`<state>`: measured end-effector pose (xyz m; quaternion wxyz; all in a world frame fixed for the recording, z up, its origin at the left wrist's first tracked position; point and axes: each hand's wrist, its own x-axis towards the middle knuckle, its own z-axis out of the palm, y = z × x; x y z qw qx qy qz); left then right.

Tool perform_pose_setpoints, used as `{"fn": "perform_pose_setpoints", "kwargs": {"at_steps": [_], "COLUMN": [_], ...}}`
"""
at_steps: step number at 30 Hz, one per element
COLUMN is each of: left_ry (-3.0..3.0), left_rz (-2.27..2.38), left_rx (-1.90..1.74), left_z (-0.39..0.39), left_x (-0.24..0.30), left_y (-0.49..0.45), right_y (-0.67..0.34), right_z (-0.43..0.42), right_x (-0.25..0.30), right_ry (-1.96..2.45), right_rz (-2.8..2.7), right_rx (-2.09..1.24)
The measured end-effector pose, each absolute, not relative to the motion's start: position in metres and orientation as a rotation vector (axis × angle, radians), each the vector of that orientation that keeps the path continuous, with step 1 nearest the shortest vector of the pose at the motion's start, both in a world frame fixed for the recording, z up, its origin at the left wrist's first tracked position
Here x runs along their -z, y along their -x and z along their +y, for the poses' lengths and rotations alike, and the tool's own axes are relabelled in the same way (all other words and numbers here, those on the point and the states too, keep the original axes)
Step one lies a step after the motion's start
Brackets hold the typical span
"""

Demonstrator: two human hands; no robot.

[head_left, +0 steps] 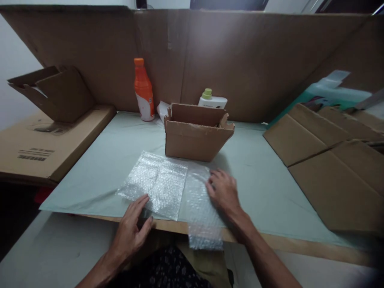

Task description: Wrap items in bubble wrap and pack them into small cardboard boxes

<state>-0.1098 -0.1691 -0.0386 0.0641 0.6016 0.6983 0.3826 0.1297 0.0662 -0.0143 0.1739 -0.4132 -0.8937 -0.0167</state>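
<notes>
Two pieces of clear bubble wrap lie side by side on the table before me. The left sheet (159, 182) is flat and roughly square. My left hand (134, 220) is at its lower left edge, thumb and fingers apart, holding nothing. The right strip (200, 200) is narrower, and its near end hangs over the table's front edge. Over the strip's upper right side rests my right hand (223, 190), fingers bent; whether it grips the wrap cannot be made out. Just beyond both pieces stands an open brown cardboard box (195, 140).
An orange bottle (144, 92) and a white bottle with a green cap (211, 100) stand at the back. Cardboard boxes (333, 172) and teal bottles (330, 92) crowd the right. On the left, an open carton (66, 94) sits on a flat box (60, 136). A cardboard wall (240, 60) closes the back.
</notes>
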Motion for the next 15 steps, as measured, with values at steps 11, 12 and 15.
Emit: {"fn": "perform_pose_setpoints", "kwargs": {"at_steps": [11, 12, 15], "left_ry": [-1.763, -1.747, -1.674], "left_rz": [1.986, 1.981, 1.997], "left_rx": [-1.282, -1.298, -1.335], "left_z": [-0.175, -0.174, -0.171], "left_x": [0.032, 0.031, 0.029], "left_y": [0.085, 0.088, 0.102], "right_y": [-0.164, -0.146, -0.105], "right_z": [0.083, 0.075, 0.059], "right_x": [-0.024, -0.021, -0.013], "right_ry": [1.013, 0.854, 0.641], "right_rz": [-2.679, -2.797, -2.940], "right_rx": [0.079, -0.060, -0.305]}}
